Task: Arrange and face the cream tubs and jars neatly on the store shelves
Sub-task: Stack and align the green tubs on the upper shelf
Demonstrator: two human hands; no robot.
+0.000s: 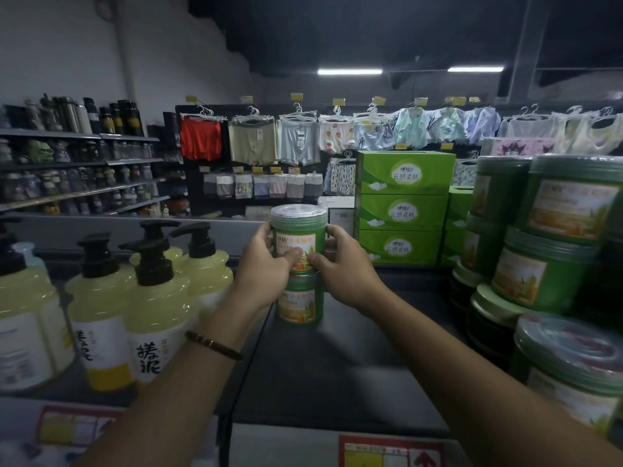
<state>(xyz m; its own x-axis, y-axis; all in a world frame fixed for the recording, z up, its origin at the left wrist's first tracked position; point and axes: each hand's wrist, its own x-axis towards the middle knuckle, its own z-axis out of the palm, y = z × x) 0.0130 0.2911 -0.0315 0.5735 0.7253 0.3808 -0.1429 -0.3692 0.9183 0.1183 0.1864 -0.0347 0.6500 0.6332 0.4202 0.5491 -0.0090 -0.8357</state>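
Both hands are closing around the upper jar (298, 230), a small green cream jar that is sitting on or just over the lid of the lower jar (298, 306) at the middle of the dark shelf (354, 365). The left hand (266, 261) is wrapping its left side and the right hand (344, 264) its right side. Each grip is curling round the wall with the thumbs meeting low on the near label, so the seam between the two jars is hidden and I cannot tell whether the top one is fully seated. The main risk, as I judge it, is coming from that narrow two-high stack: if the upper jar is going down off-centre or being let go while tilted, it is liable to slide off the lid and drop toward the near edge. Turning the label to face front while pressing down is also risking twisting the lower jar out of line. The pump bottles (155, 315) are standing close on the left and the tall pile of green tubs (546, 264) close on the right, so a wide elbow or a rolling jar is threatening to knock them.
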